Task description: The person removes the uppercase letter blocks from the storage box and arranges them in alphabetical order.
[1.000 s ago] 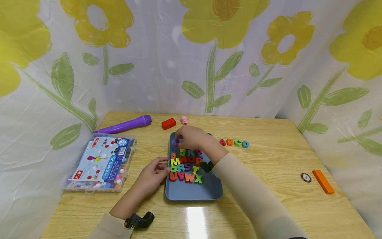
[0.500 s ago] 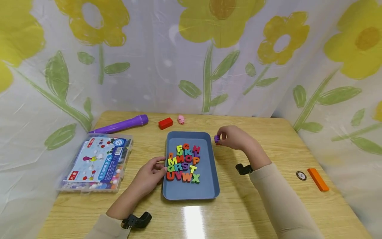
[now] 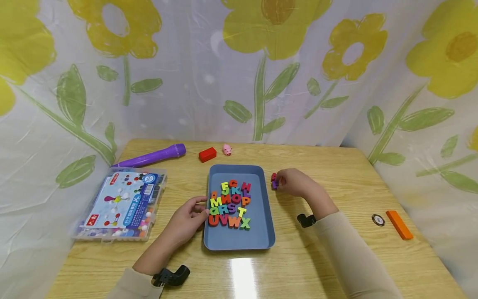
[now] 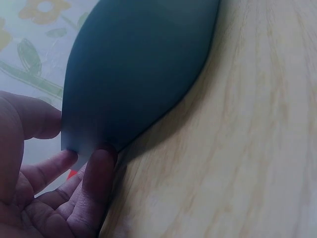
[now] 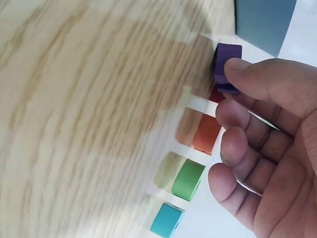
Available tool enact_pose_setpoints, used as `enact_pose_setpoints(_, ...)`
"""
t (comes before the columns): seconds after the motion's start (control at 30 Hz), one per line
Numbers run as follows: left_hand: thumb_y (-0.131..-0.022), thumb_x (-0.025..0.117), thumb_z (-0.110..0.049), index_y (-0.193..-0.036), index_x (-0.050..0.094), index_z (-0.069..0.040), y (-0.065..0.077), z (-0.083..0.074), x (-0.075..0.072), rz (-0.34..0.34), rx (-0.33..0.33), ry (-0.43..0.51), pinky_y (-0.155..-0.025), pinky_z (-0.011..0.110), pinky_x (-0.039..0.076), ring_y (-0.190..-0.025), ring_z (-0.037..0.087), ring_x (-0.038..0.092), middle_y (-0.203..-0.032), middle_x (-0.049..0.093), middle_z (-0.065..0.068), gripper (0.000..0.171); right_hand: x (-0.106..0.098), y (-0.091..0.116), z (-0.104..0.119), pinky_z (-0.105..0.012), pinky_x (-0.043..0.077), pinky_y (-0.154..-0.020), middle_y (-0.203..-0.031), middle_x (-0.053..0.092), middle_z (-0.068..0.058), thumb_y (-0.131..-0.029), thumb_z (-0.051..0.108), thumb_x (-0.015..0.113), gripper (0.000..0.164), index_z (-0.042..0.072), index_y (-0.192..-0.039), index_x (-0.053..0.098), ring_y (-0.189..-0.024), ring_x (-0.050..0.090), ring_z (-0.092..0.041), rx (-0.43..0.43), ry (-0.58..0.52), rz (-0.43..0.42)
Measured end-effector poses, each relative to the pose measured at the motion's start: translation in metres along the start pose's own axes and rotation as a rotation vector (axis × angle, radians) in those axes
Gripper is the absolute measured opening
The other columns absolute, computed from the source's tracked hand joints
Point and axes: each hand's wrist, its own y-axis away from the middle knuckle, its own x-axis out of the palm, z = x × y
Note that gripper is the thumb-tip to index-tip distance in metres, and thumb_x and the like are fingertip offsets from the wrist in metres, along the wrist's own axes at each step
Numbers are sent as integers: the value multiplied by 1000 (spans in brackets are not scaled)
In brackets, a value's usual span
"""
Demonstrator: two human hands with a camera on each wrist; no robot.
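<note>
Between thumb and fingertip my right hand (image 3: pixel 295 182) pinches a purple letter E (image 5: pixel 228 64), just in front of a red letter (image 3: pixel 274 177) on the table. An orange letter (image 5: pixel 207 134), a green letter (image 5: pixel 188 179) and a blue letter (image 5: pixel 167 219) stand in line with the red one; the hand hides them in the head view. My left hand (image 3: pixel 189 218) touches the left side of a blue-grey tray (image 3: pixel 242 244), thumb by the rim and fingers loosely bent. Several coloured letters (image 3: pixel 234 222) lie in rows in the tray.
A clear case of molecular model parts (image 3: pixel 119 205) lies at the left. Along the back are a purple microphone (image 3: pixel 153 156), a red block (image 3: pixel 207 155) and a pink pig figure (image 3: pixel 227 149). A round chip (image 3: pixel 378 220) and an orange bar (image 3: pixel 399 224) lie far right.
My right hand has carried the purple E from the tray's upper left to the table on the right, then shifted it slightly nearer. The left hand stays at the tray.
</note>
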Motion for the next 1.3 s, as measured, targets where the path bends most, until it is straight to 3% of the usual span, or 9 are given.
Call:
enact_pose_setpoints(0.37,-108,67,-20,-154,58,-11,0,1,0,3,7,11,-75,32,59,-89,18,65,-124,68,15,47,3,0,0,-36,46,-79,-85,63,-3,-93,7,76,17,1,-110,75,-81,56,-19,2,-1,5)
enact_pose_setpoints(0.6,-108,67,-19,-153,58,-12,1,2,-1,2,6,15,-76,31,59,-90,19,66,-123,69,14,47,-10,8,7,-43,54,-87,-102,72,-9,-97,9,74,26,1,-122,76,-92,63,-24,11,5,21)
enact_pose_setpoints(0.77,-108,67,-22,-154,58,-14,0,2,-1,-1,1,7,-78,32,60,-92,19,67,-124,69,13,47,-43,13,34,-45,56,-83,-107,72,-12,-102,13,74,33,2,-133,72,-85,65,-24,-13,-13,-10)
enact_pose_setpoints(0.9,-108,68,-21,-154,59,-13,0,3,-2,-8,4,7,-78,34,61,-93,19,68,-124,69,14,47,-54,-1,72,-42,58,-80,-109,71,-10,-103,17,75,35,6,-136,71,-83,65,-22,-78,-1,-27)
enact_pose_setpoints(1.1,-108,68,-20,-153,59,-12,-1,5,-2,0,12,18,-78,35,61,-92,18,68,-123,70,14,47,-30,-42,121,-43,57,-99,-123,73,-9,-104,16,74,33,6,-135,74,-105,64,-25,-186,87,17)
enact_pose_setpoints(1.3,-108,68,-19,-153,59,-13,-1,5,-1,-1,10,42,-79,34,61,-91,18,68,-122,70,14,47,6,-76,144,-42,58,-102,-127,75,-9,-104,19,76,27,8,-129,78,-105,66,-23,-188,138,155)
